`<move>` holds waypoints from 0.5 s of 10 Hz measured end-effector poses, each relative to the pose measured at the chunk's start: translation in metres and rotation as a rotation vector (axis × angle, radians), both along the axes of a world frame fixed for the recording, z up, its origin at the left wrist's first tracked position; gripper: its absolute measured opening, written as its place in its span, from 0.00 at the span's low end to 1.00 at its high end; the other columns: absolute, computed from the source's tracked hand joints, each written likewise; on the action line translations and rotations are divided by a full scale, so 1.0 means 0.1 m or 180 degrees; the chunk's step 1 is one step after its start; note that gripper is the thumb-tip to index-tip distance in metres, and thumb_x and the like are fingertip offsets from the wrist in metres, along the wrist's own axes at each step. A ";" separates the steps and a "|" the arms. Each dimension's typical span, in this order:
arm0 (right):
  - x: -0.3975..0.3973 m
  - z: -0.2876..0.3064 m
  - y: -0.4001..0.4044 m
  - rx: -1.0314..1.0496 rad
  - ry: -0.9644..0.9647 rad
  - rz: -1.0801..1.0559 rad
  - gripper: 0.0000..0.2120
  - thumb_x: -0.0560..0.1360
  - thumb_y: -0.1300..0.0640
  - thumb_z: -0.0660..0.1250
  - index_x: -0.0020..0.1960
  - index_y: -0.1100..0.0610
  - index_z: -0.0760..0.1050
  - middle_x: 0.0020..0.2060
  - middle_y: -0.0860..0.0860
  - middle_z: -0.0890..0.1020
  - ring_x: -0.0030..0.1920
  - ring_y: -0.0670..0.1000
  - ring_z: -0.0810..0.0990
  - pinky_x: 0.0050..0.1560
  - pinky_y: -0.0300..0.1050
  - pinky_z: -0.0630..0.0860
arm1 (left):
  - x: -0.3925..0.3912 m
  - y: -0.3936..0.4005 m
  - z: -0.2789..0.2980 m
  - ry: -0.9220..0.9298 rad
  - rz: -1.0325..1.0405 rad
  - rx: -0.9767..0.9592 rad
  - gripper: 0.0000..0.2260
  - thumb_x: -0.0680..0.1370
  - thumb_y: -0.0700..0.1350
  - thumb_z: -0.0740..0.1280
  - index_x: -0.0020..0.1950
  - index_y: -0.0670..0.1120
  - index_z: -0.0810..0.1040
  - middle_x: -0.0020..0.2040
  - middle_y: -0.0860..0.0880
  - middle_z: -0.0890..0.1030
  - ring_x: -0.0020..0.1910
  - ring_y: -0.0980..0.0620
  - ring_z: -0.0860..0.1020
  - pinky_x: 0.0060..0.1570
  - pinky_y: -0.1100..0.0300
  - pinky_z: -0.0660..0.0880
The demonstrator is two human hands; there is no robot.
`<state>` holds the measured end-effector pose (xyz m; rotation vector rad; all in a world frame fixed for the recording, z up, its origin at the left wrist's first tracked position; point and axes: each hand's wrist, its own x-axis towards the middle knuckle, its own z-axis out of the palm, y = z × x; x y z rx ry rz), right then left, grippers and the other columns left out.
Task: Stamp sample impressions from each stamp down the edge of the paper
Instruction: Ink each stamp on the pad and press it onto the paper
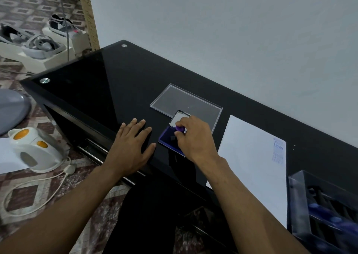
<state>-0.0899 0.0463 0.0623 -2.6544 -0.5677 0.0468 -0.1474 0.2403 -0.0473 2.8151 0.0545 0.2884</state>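
- My right hand (193,135) pinches the purple stamp (180,128), pressed onto the blue ink pad (170,139).
- My left hand (131,145) lies flat, fingers spread, on the black table (96,83).
- Paper (251,156) sits just right of the pad.

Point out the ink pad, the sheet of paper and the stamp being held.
ink pad (168,137), head view, on its exposed blue inking surface.
sheet of paper (249,156), head view, on its blank middle.
stamp (180,128), head view, on the purple handle pinched by the right hand (195,137).

Purple stamp (180,128), blue ink pad (170,139)
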 end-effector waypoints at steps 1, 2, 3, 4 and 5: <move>0.00 -0.01 0.01 -0.0027 0.0011 -0.0013 0.14 0.78 0.54 0.68 0.63 0.52 0.78 0.58 0.50 0.80 0.57 0.48 0.79 0.59 0.39 0.73 | 0.00 0.00 0.00 -0.0007 -0.0005 -0.0007 0.35 0.78 0.68 0.47 0.77 0.50 0.68 0.79 0.46 0.63 0.81 0.46 0.53 0.79 0.42 0.48; -0.01 -0.03 0.01 -0.0025 0.0051 -0.0032 0.14 0.78 0.54 0.68 0.63 0.52 0.78 0.59 0.50 0.80 0.57 0.48 0.79 0.60 0.41 0.73 | 0.00 0.00 0.00 0.0020 0.0001 0.0016 0.35 0.78 0.68 0.47 0.77 0.50 0.68 0.80 0.46 0.63 0.81 0.46 0.53 0.79 0.43 0.48; 0.00 -0.02 0.00 0.0011 -0.0015 -0.0018 0.13 0.77 0.54 0.69 0.61 0.52 0.78 0.57 0.50 0.81 0.55 0.47 0.79 0.59 0.41 0.74 | 0.00 0.00 0.01 0.0009 0.0000 0.0021 0.35 0.78 0.68 0.47 0.77 0.50 0.68 0.79 0.46 0.63 0.81 0.46 0.53 0.79 0.43 0.48; 0.00 -0.02 0.00 -0.0011 0.0027 -0.0019 0.14 0.78 0.54 0.68 0.63 0.52 0.78 0.58 0.50 0.80 0.57 0.48 0.78 0.60 0.41 0.73 | -0.01 0.00 0.01 0.0006 0.0007 -0.0002 0.35 0.78 0.68 0.47 0.77 0.50 0.68 0.79 0.46 0.63 0.81 0.46 0.54 0.79 0.43 0.48; 0.00 -0.01 0.00 -0.0022 0.0083 -0.0008 0.15 0.79 0.53 0.67 0.65 0.52 0.76 0.60 0.50 0.80 0.59 0.48 0.78 0.62 0.40 0.72 | -0.01 0.00 0.01 0.0032 0.0007 0.0019 0.35 0.78 0.68 0.47 0.77 0.50 0.68 0.80 0.46 0.63 0.81 0.46 0.53 0.79 0.43 0.48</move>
